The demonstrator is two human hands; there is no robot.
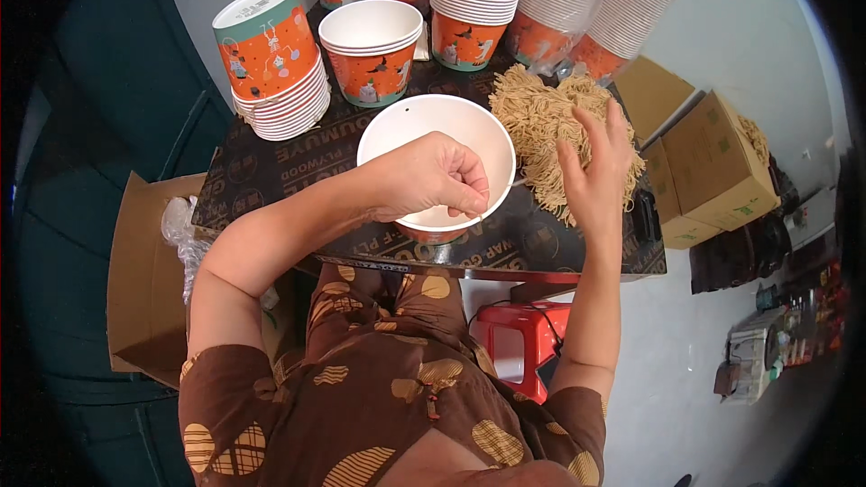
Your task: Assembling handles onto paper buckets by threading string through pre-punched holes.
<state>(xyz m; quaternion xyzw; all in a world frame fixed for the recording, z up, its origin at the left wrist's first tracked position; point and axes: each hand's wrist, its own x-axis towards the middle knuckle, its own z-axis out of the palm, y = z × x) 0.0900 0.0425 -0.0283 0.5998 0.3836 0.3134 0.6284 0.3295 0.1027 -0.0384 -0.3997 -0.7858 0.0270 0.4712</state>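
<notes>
A white-lined paper bucket with an orange printed outside stands upright near the table's front edge. Over its mouth is my left hand, thumb and fingers pinched together at the near right rim. Whatever thin bit it may hold is too small to make out. To the right, a heap of beige cords lies loose on the table. My right hand is raised over the heap's right part, fingers apart and holding nothing I can see.
An upside-down stack of orange buckets and an upright stack stand at the left of the dark printed tabletop. Taller stacks line the back. Cardboard boxes are at right, an open carton lower left, a red stool below.
</notes>
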